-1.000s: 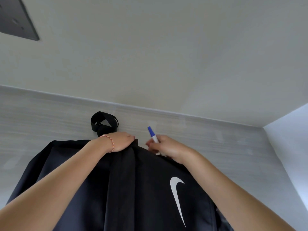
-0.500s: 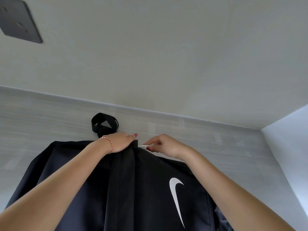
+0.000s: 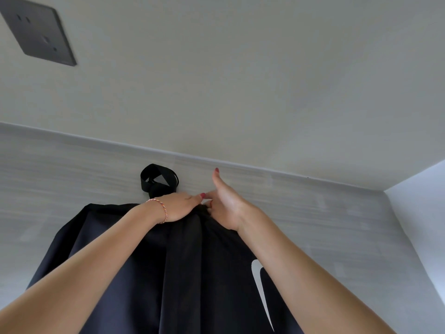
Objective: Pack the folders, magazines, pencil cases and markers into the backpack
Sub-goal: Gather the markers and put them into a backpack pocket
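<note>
Head view: gripping the far top edge of the one black backpack (image 3: pixel 149 268) with the left hand (image 3: pixel 179 207); right hand (image 3: pixel 227 208) beside it, thumb raised, fingers hidden (grip unreadable). Keeping the mouth held wide advisable. Two hands showing, no markers, folders or magazines.

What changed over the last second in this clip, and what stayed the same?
The blue-capped marker the right hand pinched at the backpack top has gone from view; that hand now shows no marker, thumb raised. The left hand keeps its grip on the top edge; the strap loop is unmoved.
</note>
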